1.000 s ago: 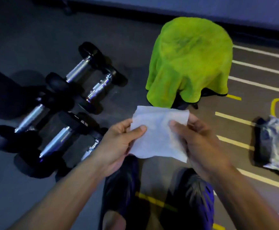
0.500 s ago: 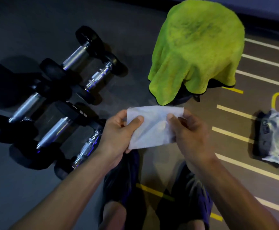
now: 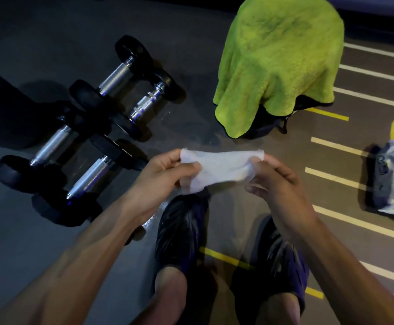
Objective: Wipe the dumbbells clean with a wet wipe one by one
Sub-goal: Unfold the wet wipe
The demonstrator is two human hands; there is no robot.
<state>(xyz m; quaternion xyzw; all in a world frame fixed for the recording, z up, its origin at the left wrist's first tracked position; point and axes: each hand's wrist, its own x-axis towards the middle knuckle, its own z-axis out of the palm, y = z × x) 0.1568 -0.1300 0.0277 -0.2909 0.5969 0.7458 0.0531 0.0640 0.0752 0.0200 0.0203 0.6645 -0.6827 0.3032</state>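
A white wet wipe (image 3: 221,167) is stretched between my two hands above my shoes. My left hand (image 3: 165,177) pinches its left end and my right hand (image 3: 275,181) pinches its right end. Several dumbbells with black heads and chrome handles lie on the dark floor to the left: one at the back (image 3: 116,76), one beside it (image 3: 148,104), one at the far left (image 3: 50,141), one nearer me (image 3: 90,174). My left forearm hides most of another one (image 3: 148,222). Neither hand touches a dumbbell.
A lime-green towel (image 3: 278,57) drapes over a dark object behind the wipe. A wet-wipe pack (image 3: 392,179) lies on the floor at the right edge. My two dark shoes (image 3: 182,231) stand below the hands. White and yellow lines cross the floor on the right.
The wipe hung as a flat sheet a second ago; it has since been folded down and pulled into a narrow band between my hands. The camera view has tilted down slightly.
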